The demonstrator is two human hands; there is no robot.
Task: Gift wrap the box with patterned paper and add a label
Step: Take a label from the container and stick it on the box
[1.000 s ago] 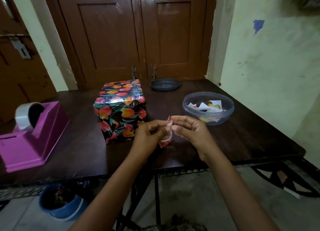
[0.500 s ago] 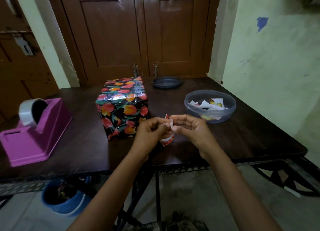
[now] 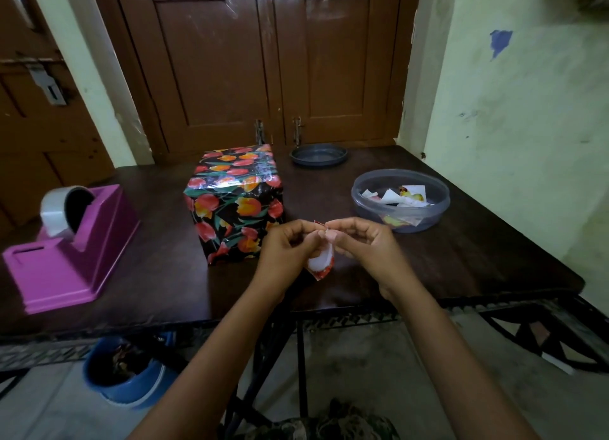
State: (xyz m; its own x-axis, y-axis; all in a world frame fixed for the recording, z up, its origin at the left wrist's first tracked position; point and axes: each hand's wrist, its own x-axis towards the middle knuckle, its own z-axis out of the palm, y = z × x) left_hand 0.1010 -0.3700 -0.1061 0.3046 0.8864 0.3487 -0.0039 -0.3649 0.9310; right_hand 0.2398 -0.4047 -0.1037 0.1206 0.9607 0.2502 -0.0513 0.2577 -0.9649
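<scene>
The box (image 3: 235, 199) stands on the dark table, wrapped in black paper with red and orange tulips, with shiny tape across its top. Just in front of it and to its right, both hands meet over the table's front part. My left hand (image 3: 286, 250) and my right hand (image 3: 361, 247) pinch a small red and white label sticker (image 3: 321, 263) at its top edge, fingertips touching. The sticker hangs down between the hands, partly hidden by the fingers.
A pink tape dispenser (image 3: 71, 242) with a white roll sits at the table's left. A clear round tub (image 3: 400, 200) with several paper stickers is at the right, its dark lid (image 3: 318, 155) behind. A blue bin (image 3: 127, 372) stands under the table. Wall on the right.
The hands stay together on the sticker; the fingertips have shifted a little at its top edge. The view has tilted slightly. The box has not moved.
</scene>
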